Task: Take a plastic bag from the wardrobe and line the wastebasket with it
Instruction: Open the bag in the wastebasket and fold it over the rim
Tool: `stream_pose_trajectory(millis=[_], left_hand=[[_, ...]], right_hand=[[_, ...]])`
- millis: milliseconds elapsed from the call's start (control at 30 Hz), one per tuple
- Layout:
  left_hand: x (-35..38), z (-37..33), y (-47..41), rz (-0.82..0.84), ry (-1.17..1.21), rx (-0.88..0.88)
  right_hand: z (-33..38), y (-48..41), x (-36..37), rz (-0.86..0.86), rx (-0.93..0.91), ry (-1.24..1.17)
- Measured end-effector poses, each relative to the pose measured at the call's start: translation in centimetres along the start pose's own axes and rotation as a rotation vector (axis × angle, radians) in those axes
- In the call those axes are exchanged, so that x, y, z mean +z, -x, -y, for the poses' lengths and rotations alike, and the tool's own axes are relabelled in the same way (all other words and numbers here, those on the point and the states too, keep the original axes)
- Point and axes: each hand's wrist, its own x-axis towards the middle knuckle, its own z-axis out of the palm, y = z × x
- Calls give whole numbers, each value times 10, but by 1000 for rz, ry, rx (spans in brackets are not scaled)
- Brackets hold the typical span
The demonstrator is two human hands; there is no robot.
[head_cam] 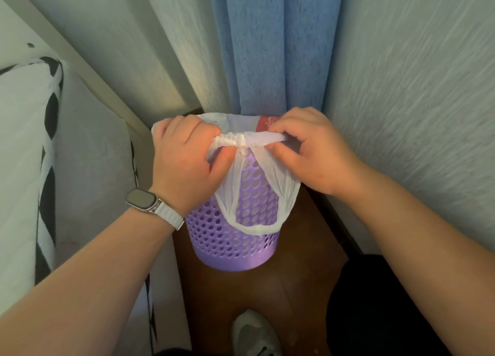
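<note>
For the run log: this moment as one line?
left hand: grips plastic bag | right hand: pinches plastic bag | wastebasket: upright, bag edge at rim, handle loop hanging outside

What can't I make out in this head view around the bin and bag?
1. Inside of the wastebasket: head view, covered by the left hand, the right hand and the bunched plastic bag; the bag's depth is unknown.
2. Its far rim: behind both hands.
3. Red patch: head view, partly behind the right hand; print or object, cannot tell.
4. Shoe: cut off by the bottom edge.
</note>
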Motion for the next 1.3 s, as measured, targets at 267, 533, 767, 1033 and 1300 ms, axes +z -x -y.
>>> stream_pose_trajectory(millis=[267, 533, 767, 1033, 1300], left_hand=[[6, 4, 14, 315, -46, 12], [17, 16, 32, 574, -166, 117], [32, 16, 57, 620, -225, 135], [49, 14, 95, 847, -248, 110], [55, 9, 105, 999, -247, 49]], right_hand=[[-15, 21, 36, -171, -108, 198], [-34, 36, 68, -141, -250, 265], [-47, 46, 81, 112, -233, 380], [-33, 62, 94, 427, -245, 399], [-24, 70, 97, 636, -190, 382]])
